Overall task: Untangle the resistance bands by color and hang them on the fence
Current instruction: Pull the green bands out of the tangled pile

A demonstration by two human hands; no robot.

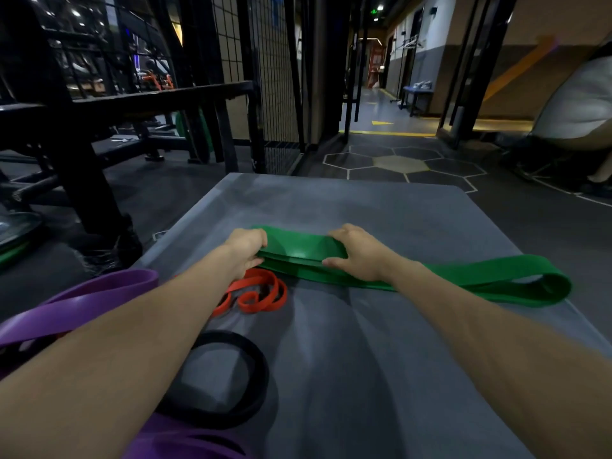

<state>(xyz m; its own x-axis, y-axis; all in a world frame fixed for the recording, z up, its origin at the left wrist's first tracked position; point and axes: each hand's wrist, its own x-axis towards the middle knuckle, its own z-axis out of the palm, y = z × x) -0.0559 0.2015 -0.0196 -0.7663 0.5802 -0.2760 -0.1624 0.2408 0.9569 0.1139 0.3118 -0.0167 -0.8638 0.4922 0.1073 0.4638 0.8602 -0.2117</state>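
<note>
Now, entries by size, places given relative to my hands.

Mat: grey mat (381, 342) under both hands; it serves as my sorting surface, so each band lies flat and apart where I can tell colours at a glance.

Fence: black wire fence (275, 104) stands well beyond my left hand, upright, past the far edge of the mat. Nothing hangs on the part I can see; hanging is, I judge, not yet begun for this band.

Green band: green band (298, 250) lies across the mat between my hands, folded in flat layers; its free loop trails out beyond my right hand to the mat's right edge. Folded so, I judge, to make one tidy bundle to carry to the fence.

Purple band: purple band (82, 299) lies near side of my left forearm, partly under it, well apart from the green.

Black band: black band (231, 379) lies in a loop near side of my left hand, below the forearm, set apart from the rest.

Red band: red band (258, 293) coiled just beside my left hand, on its near side, touching or nearly touching the green edge; cannot tell which.

Left hand: left hand (246, 251) curled round the left end of the folded green layers, thumb below.

Right hand: right hand (357, 256) curled over the green layers, thumb at the near edge, holding the fold flat.
</note>
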